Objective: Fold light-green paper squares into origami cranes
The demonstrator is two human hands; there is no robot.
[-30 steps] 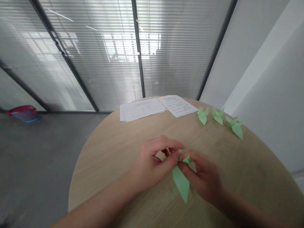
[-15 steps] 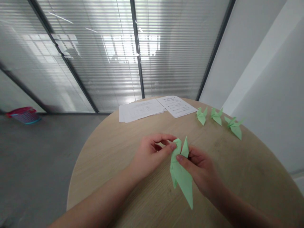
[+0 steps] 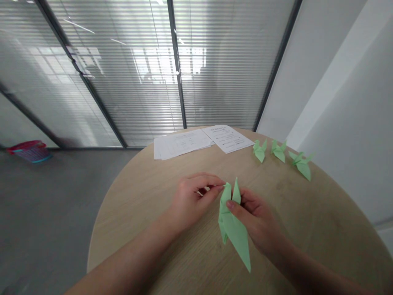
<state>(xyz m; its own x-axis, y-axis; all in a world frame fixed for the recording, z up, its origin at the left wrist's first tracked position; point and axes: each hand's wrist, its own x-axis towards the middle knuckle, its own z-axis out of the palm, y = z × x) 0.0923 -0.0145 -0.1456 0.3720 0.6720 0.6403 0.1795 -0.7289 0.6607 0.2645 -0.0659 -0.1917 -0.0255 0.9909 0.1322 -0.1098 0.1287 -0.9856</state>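
A folded light green paper piece [image 3: 235,229] hangs over the table, its long point toward me and two narrow points upward. My right hand [image 3: 254,213] grips its middle, thumb on top and fingers behind. With thumb and fingertips, my left hand [image 3: 196,196] pinches the small tip of the left upper point. Three green folded paper birds, one at the left [image 3: 260,150], one in the middle [image 3: 278,150] and one at the right [image 3: 301,164], stand in a row near the table's far right edge.
The round wooden table [image 3: 129,192] carries printed white sheets [image 3: 184,143] and another printed page [image 3: 227,138] at its far edge. Behind it is a glass partition with blinds [image 3: 147,106]. A red and blue basket [image 3: 32,151] sits on the floor at the far left.
My left fingers have shifted slightly left and now pinch the very tip of the upper left point, which looks narrower. My right hand keeps its hold.
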